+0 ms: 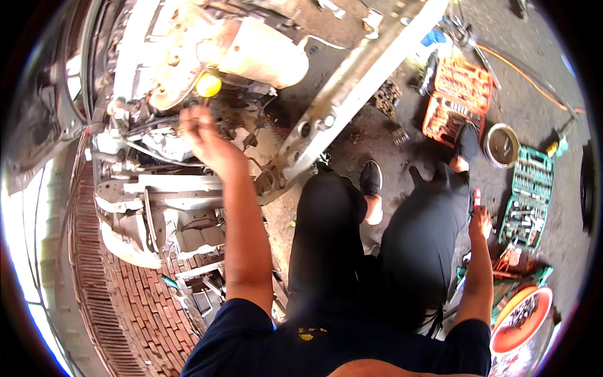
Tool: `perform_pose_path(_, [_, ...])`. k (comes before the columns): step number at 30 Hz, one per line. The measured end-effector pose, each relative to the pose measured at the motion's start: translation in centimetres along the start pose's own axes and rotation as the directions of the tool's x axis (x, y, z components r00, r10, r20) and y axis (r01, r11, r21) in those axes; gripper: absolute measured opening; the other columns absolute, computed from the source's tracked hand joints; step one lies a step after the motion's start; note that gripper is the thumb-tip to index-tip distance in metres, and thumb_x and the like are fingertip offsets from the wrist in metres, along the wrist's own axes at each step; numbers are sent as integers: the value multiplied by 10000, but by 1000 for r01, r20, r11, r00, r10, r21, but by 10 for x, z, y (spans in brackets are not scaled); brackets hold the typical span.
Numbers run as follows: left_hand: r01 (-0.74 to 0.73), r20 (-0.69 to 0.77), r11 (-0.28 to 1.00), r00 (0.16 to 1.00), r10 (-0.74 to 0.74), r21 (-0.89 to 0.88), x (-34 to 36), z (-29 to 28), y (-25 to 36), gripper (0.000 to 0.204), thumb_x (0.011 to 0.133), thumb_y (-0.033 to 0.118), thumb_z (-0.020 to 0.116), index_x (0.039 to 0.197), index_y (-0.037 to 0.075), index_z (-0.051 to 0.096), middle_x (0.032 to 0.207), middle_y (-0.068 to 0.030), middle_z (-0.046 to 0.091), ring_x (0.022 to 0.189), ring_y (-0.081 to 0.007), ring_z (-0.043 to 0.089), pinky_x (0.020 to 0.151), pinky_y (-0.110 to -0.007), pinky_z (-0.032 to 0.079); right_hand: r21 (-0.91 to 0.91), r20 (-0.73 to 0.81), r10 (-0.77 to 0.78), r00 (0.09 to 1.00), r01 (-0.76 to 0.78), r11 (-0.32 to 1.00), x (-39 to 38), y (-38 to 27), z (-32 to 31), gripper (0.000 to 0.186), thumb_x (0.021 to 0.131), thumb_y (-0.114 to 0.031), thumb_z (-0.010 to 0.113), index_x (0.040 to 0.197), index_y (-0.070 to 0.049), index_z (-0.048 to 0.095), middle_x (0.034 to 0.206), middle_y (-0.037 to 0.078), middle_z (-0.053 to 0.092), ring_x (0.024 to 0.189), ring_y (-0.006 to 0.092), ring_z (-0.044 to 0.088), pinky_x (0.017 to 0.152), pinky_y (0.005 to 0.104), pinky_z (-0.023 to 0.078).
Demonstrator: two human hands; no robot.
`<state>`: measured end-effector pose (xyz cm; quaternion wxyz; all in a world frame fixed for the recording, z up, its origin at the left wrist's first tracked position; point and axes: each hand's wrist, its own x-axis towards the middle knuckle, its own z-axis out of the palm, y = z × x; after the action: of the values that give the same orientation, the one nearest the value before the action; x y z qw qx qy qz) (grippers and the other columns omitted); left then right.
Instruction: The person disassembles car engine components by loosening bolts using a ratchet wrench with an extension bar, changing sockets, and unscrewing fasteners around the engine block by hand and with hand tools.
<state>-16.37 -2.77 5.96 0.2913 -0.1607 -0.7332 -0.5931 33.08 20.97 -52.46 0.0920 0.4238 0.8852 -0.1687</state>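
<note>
My left hand (204,141) is raised over the engine parts (151,141), fingers slightly bent and apart, just below a round yellow object (208,85). Whether its fingertips touch a part I cannot tell. A large pale cylindrical part (264,53) lies beyond it. A long metal beam (339,107) runs diagonally to the right of this hand. At the right, beside my knee, my right hand (480,223) is closed on a red-handled tool (477,196), hanging low near an open green socket case (534,176).
An orange tool case (455,81), round metal pan (501,146), orange hose (521,69) and orange basin of small parts (502,339) lie on the floor (546,44). Dark body panels (38,113) stand left; bricks (144,314) show lower left. My feet (370,176) are between beam and cases.
</note>
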Motion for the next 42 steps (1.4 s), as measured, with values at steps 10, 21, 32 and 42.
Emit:
perform_pose_path(10, [-439, 807, 861, 587, 60, 255, -79, -72, -63, 351, 932, 137, 708, 1263, 21, 687, 1278, -160, 663, 1209, -354, 636, 1052, -426, 493, 927, -152, 269, 951, 43, 373, -22, 53, -210, 378, 1039, -296, 638, 1296, -20, 658, 1119, 114, 728, 985, 223, 687, 901, 373, 542])
perform_pose_path(21, [-89, 860, 983, 502, -97, 162, -60, -88, -85, 339, 1022, 233, 638, 1245, -15, 698, 1200, -184, 717, 1099, -323, 694, 960, -391, 527, 849, -418, -422, 805, 511, 134, -89, -332, -521, 284, 1063, -72, 447, 1339, -45, 509, 926, 59, 605, 667, 94, 457, 622, 250, 437])
perform_pose_path(32, [129, 839, 991, 533, -107, 44, -70, -81, -101, 312, 1011, 245, 681, 1201, 3, 728, 1223, -173, 743, 1153, -289, 703, 1005, -375, 517, 420, -465, -737, 490, 855, 304, 39, -642, -453, 246, 1087, -245, 493, 1182, -49, 606, 1065, 258, 705, 1033, 474, 664, 891, 570, 509])
perform_pose_path(42, [145, 858, 987, 498, -127, 62, -66, -81, -103, 249, 965, 133, 674, 1190, 44, 731, 1245, -164, 735, 1138, -349, 700, 986, -400, 534, 516, -547, -743, 386, 854, 64, 77, -723, -440, 241, 1080, -202, 533, 1196, -8, 617, 1063, 294, 662, 1020, 505, 617, 858, 535, 493])
